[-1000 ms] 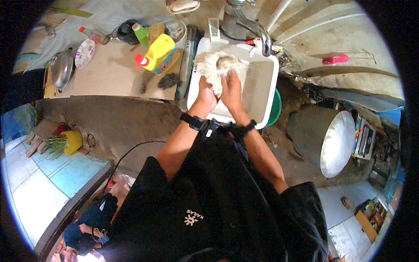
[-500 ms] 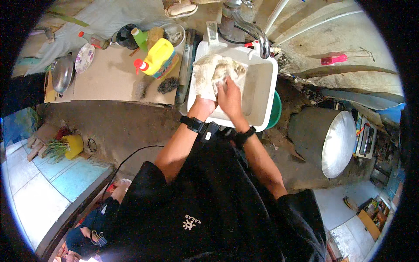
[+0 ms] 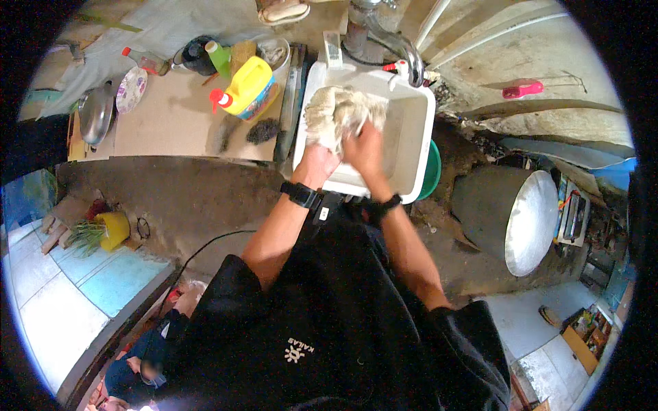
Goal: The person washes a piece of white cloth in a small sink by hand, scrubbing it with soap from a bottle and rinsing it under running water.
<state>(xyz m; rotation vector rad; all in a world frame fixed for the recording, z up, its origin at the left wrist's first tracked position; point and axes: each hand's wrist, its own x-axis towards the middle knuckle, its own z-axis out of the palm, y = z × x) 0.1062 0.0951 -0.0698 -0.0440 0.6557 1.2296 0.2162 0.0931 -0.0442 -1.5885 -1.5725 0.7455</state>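
A wet, cream-coloured cloth (image 3: 330, 113) with brownish stains lies bunched in the white sink basin (image 3: 426, 137). My left hand (image 3: 319, 164) grips its near end, with the fingers partly under the folds. Close beside it, my right hand (image 3: 363, 145) is closed on another fold of the cloth; its fingertips are blurred and partly hidden. Both hands are inside the near left part of the basin. The curved metal faucet (image 3: 413, 58) stands over the basin's far right corner.
Left of the sink, a counter (image 3: 164, 130) carries a yellow jug with a red cap (image 3: 250, 89), a dark scouring pad (image 3: 264, 131), a green bottle (image 3: 219, 60) and a metal bowl (image 3: 96, 116). A green bucket (image 3: 432, 171) sits under the basin's right side. A large metal pot (image 3: 531, 222) stands farther right.
My right hand has shifted slightly to the right and toward me, pulling at the cloth, whose folds have changed shape. My left hand keeps its hold in nearly the same spot.
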